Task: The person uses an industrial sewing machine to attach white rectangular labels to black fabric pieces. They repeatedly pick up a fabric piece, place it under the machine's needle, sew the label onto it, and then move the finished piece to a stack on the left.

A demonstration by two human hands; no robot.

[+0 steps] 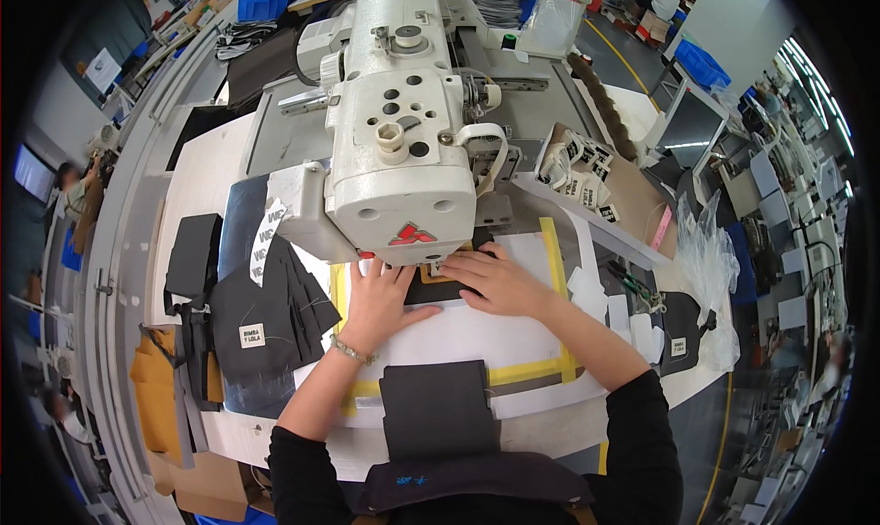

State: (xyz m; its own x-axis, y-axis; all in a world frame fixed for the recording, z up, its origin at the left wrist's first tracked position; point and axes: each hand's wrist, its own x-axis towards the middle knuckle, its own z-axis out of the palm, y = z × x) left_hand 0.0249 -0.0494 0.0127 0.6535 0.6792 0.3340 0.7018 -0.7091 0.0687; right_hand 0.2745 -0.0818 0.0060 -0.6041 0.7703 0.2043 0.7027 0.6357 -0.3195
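Note:
A large white industrial sewing machine [394, 186] stands over a white sheet [431, 342] edged with yellow tape. Just below the machine head, a black fabric piece [433, 293] lies on the sheet, and a small tan frame [429, 276] shows on it. My left hand [378, 303] rests with thumb stretched out and fingertips at the left end of the fabric. Flat on its right side lies my right hand [500, 285], fingers extended towards the frame. The machine head partly hides the fingertips. A folded dark fabric piece [435, 406] lies at the table's front edge, against me.
On the left are stacked dark fabric pieces [266, 319] with a pale label and a white printed strip [268, 236]. An open box [632, 209] of labels stands on the right. Near it are green-handled snips [632, 282], a clear plastic bag [710, 268] and a dark labelled piece [680, 323].

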